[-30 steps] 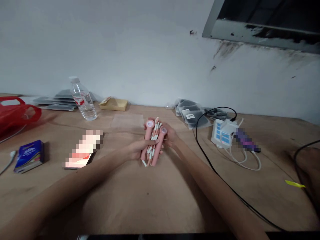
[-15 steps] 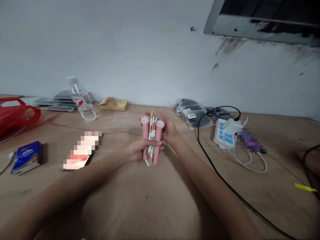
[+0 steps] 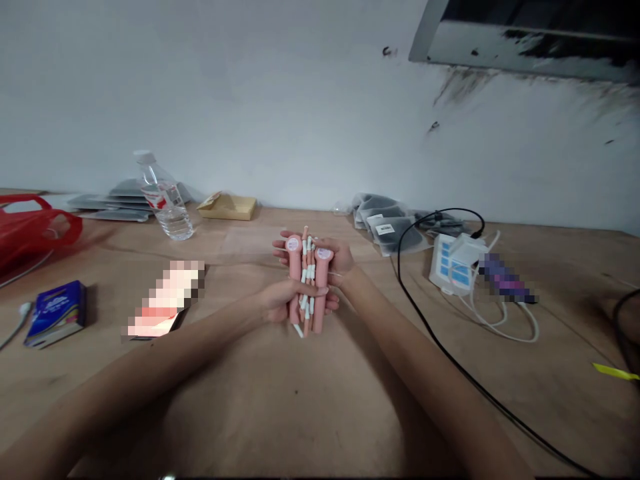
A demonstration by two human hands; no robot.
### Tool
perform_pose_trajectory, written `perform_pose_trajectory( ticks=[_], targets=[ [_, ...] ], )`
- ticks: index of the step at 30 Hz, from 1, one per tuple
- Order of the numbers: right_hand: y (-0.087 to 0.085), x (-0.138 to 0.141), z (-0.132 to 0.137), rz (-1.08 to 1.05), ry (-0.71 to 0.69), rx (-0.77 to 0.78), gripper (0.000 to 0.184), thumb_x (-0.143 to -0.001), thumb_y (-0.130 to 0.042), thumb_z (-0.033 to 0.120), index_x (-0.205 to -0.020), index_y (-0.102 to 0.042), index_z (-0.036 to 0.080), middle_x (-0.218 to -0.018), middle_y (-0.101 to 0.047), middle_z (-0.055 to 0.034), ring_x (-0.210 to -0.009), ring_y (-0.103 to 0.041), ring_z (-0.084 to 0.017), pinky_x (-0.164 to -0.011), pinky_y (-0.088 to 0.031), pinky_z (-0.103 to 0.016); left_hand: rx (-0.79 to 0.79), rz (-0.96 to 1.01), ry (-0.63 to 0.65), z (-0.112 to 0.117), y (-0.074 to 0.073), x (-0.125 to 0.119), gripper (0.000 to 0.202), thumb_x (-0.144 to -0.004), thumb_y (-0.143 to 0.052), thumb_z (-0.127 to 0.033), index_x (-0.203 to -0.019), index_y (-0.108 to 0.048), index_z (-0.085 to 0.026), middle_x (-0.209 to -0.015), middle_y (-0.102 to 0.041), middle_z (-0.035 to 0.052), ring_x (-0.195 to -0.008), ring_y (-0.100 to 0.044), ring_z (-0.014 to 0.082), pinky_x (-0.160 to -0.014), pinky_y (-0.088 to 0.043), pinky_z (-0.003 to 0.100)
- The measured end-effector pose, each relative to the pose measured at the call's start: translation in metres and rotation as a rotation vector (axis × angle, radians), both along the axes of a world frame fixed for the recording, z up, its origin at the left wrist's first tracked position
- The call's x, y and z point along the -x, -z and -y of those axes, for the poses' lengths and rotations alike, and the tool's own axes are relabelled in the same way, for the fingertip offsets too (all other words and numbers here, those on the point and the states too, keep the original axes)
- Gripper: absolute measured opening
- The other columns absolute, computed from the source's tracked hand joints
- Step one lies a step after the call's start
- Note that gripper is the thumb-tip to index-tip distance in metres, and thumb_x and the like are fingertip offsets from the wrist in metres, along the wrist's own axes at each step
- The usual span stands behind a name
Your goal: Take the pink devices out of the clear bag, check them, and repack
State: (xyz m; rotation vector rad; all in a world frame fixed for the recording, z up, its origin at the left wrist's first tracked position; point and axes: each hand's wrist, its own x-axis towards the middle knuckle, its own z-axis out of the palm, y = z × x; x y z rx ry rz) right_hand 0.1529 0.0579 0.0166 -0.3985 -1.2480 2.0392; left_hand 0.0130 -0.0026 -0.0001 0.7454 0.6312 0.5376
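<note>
A folded skipping rope with pink and white beads [image 3: 309, 267] is bundled between its two pink handles, the left handle [image 3: 295, 273] and the right handle [image 3: 321, 293]. Round labels face up on the handle ends. Gripping the lower part of the bundle, my left hand [image 3: 281, 300] has its thumb laid across the front and its fingers behind. My right hand [image 3: 343, 259] is closed around the upper right side. Fingertips show past the left handle near its top. The bundle is held above the wooden table [image 3: 300, 413]; its back is hidden.
To the left are a water bottle [image 3: 173, 210], a red bag [image 3: 35, 233], a blue tissue pack [image 3: 57, 313] and a lit phone [image 3: 165, 300]. A shallow cardboard box [image 3: 230, 208] and grey packets [image 3: 383, 223] lie by the wall. At right, a power strip [image 3: 453, 267] and black cable [image 3: 425, 327].
The rope bundle has shifted slightly right and down with both hands. The fingers at the upper left now stretch out further past the left handle, and my right thumb lies nearer the beads.
</note>
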Motion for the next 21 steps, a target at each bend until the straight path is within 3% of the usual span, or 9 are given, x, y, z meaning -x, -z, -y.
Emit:
perform_pose_trajectory(
  ticks=[4, 11, 21],
  targets=[
    [0.0004, 0.0052, -0.0013, -0.08, -0.021, 0.146, 0.058, -0.087, -0.044, 0.051, -0.122, -0.063, 0.008, -0.121, -0.072, -0.0193, -0.113, -0.067, -0.031, -0.099, -0.053, -0.048, 0.005, -0.012, -0.014, -0.002, 0.0031, 0.0008, 0.022, -0.079, -0.074, -0.014, -0.1, -0.071, -0.009, -0.099, -0.076, 0.0106, -0.107, -0.072, 0.0257, -0.104, -0.049, 0.039],
    [-0.0028, 0.003, 0.0028, -0.064, -0.003, 0.279, 0.066, -0.095, -0.034, 0.061, -0.118, -0.065, 0.007, -0.11, -0.075, -0.0195, -0.098, -0.072, -0.03, -0.086, -0.06, -0.045, 0.038, -0.038, -0.01, -0.0039, 0.0066, 0.0013, 0.022, -0.078, -0.074, -0.013, -0.099, -0.072, -0.008, -0.099, -0.076, 0.011, -0.1, -0.073, 0.0231, -0.104, -0.048, 0.038],
    [-0.0059, 0.0041, 0.0051, -0.063, 0.003, 0.257, 0.065, -0.096, -0.033, 0.055, -0.115, -0.067, 0.004, -0.108, -0.075, -0.0206, -0.098, -0.072, -0.028, -0.092, -0.057, -0.043, 0.026, -0.102, -0.018, -0.0023, 0.0032, 0.0007, 0.022, -0.077, -0.073, -0.014, -0.098, -0.071, -0.01, -0.102, -0.076, 0.0127, -0.107, -0.072, 0.0253, -0.106, -0.048, 0.041]
  ],
)
